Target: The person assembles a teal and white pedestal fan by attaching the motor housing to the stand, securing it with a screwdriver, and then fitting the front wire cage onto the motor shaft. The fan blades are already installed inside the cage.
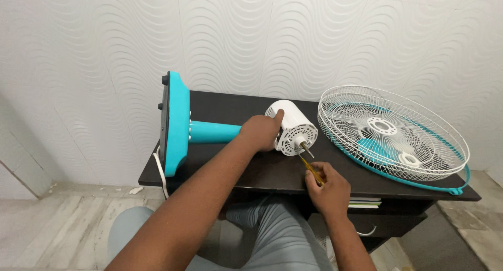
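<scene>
Knees in grey trousers (272,234) fill the bottom of the view, with both bare forearms reaching forward over them toward a dark bench (272,171). Nearest of the two, the right hand (329,190) sits at the front edge of the bench, its fingers (335,172) curled tight around the yellow handle of a screwdriver (313,171). The tool slants up and to the left, and its tip meets the face of the motor housing just below the bare metal shaft (305,147) that sticks out of it. A little farther in, the left hand (260,132) presses on the white motor housing (291,127), palm on its side and fingers spread over the top, one fingertip lying along the upper curve. The housing lies on its side on the bench, its vented face turned toward the right hand. From behind the left hand a teal pole (212,131) runs left to the teal fan base (175,124), which stands on edge at the left end of the bench, with a white cord (160,169) hanging down beside it. To the right of the housing, well apart from both hands, a white wire fan guard (393,132) with a teal rim lies flat, teal blades visible through its wires. Behind everything rises a white wall (251,35) of wavy textured tiles.
</scene>
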